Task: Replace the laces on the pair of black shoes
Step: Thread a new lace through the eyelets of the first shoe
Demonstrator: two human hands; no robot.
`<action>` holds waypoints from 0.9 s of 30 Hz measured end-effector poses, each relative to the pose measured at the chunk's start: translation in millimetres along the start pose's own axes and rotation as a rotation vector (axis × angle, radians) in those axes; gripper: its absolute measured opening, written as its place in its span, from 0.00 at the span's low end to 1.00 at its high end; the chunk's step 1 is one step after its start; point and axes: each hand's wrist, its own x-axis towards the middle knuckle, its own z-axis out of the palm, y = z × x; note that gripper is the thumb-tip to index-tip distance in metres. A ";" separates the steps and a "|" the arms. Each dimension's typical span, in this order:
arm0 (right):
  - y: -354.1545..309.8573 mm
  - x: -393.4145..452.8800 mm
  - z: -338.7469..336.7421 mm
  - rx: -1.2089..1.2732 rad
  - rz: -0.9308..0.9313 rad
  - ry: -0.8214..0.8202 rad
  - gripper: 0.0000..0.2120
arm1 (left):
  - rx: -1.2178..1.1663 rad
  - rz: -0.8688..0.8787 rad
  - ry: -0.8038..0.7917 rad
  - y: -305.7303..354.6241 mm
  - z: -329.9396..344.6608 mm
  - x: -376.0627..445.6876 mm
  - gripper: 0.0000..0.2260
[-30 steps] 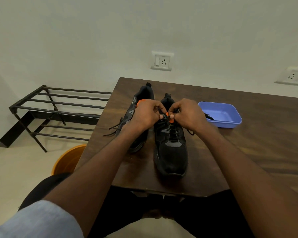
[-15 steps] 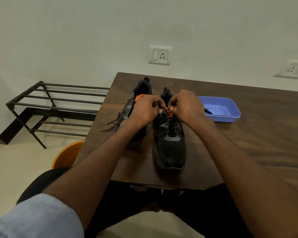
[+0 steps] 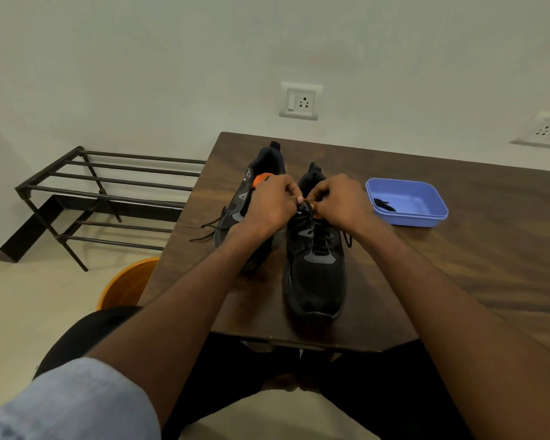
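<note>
— What does the head camera show on the table [image 3: 458, 249]?

— A pair of black shoes stands on the dark wooden top, toes toward the person. The right shoe [image 3: 315, 265] sits upright near the front edge; the left shoe [image 3: 251, 198] stands just beside it, a little farther back and partly hidden behind the left forearm.

— And the hands?

— Both meet over the top of the right shoe's lacing, close to its tongue. The left hand [image 3: 272, 208] has its fingers curled in, the fingertips pinching the black lace [image 3: 305, 206] at the upper eyelets. The right hand [image 3: 338, 203] is curled the same way, thumb and forefinger nipped together on the lace from the other side. The two sets of fingertips almost touch, with a bit of orange showing between them.

— Is the right shoe laced?

— Black lace crosses its front below the hands, and a loose end hangs off its right side near the wrist.

— The other shoe?

— Its loose lace ends [image 3: 208, 230] trail off to the left across the table. An orange lining shows at its opening.

— Anything else around?

— A blue plastic tray [image 3: 426, 217] lies to the right of the shoes, well apart from them, with a small dark bundle [image 3: 384, 205] inside; I cannot tell what it is. Beyond the table's left edge stands a black metal rack [image 3: 108, 192] on the floor, and an orange bucket [image 3: 127, 284] sits partly under the table corner. Two wall sockets [image 3: 300, 101] are set in the wall behind.
</note>
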 end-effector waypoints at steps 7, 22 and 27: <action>-0.6 1.0 -8.7 0.086 0.121 -0.063 0.08 | -0.024 -0.049 -0.128 6.5 -9.2 -4.3 0.07; 10.8 -4.2 -30.7 0.010 -0.089 -0.394 0.29 | -0.383 0.052 0.349 33.8 -48.9 -3.9 0.02; 9.5 -3.2 -32.0 0.095 -0.095 -0.342 0.31 | 0.152 0.012 -0.105 14.5 -19.3 -5.5 0.05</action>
